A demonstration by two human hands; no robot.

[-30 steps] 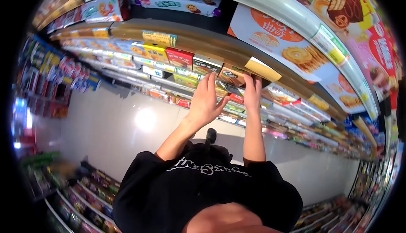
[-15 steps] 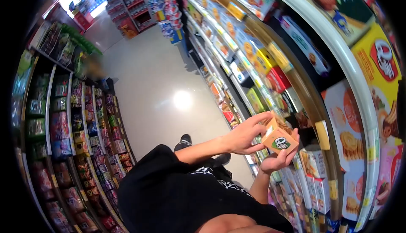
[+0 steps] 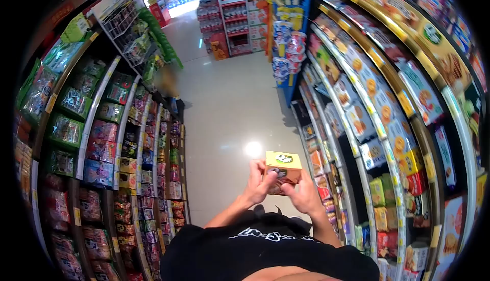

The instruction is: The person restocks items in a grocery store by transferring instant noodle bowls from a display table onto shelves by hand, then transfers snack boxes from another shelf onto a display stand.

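A small box (image 3: 284,160) with a yellow end panel and a dark-and-white logo is held up in front of my chest, above the aisle floor. My left hand (image 3: 259,185) grips its left side, thumb across the near face. My right hand (image 3: 303,191) holds the right side, with the thumb also pressed on the near face. Both hands are closed around the box. Their thumbs cover part of the near face, so its print is only partly visible.
Shelves of boxed biscuits (image 3: 380,112) run along the right. Bagged snacks (image 3: 69,128) fill the shelves on the left. Pale tiled floor (image 3: 229,97) lies between them. Farther ahead stand a blue rack (image 3: 296,41) with hanging packs and a red-and-white display stand (image 3: 235,23).
My view has swung from the right-hand shelf to face along the aisle. The box has come away from that shelf and turned, and my left hand has shifted onto its side.
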